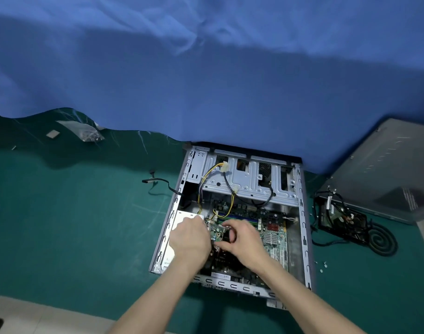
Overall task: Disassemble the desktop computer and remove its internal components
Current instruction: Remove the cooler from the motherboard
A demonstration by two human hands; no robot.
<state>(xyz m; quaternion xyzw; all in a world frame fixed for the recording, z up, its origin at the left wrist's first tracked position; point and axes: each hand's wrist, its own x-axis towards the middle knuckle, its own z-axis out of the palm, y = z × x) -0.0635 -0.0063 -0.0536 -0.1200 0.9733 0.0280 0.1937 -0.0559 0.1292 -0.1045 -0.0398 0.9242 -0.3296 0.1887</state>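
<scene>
Hands: left hand (190,237) shows only its back, grip impossible to tell; right hand (242,239) curls thumb and forefinger narrowly together.
Motherboard (273,235): flat inside the computer case (302,213), directly under both hands, long axis running away from the person.
Work spot: between the hands, at the right fingertips; right hand nearer.
Hidden: whether those fingers pinch anything, since the spot is covered and small.
Outward: drive cage (244,182) beyond; green mat (85,225) beneath; side panel (384,165) and black cabled part (341,220) well right.
</scene>
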